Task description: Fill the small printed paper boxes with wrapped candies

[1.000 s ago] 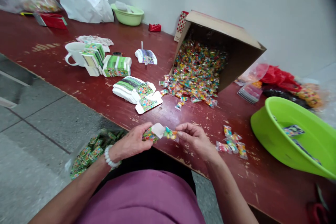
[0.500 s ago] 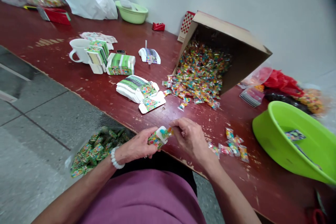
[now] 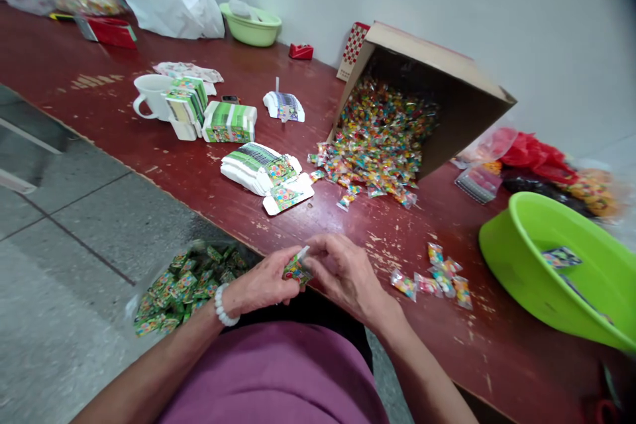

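Observation:
A small green printed candy box (image 3: pixel 294 269) sits over the table's front edge in my left hand (image 3: pixel 265 283), with thumb and fingers wrapped round it. A white flap shows at its upper end. My right hand (image 3: pixel 348 271) has its thumb and curled fingers closed on that end, partly hiding it. No candy packet shows between the hands. Just beyond them lie a loose flattened box (image 3: pixel 289 195) and a fanned stack of flat green boxes (image 3: pixel 248 167). Several wrapped candy packets (image 3: pixel 442 280) lie to the right of my right hand.
A tipped cardboard carton (image 3: pixel 477 89) spills wrapped candies (image 3: pixel 380 139) onto the red table. A green basin (image 3: pixel 517 265) stands at right. Below the table edge at left is a clear bag of filled boxes (image 3: pixel 183 285). A white mug (image 3: pixel 152 98) stands beside bundled boxes (image 3: pixel 229 121).
The colourful candy packet my right hand was pinching at the box's open end is out of sight. My right fingers have moved left onto the box end, and its flap stands differently.

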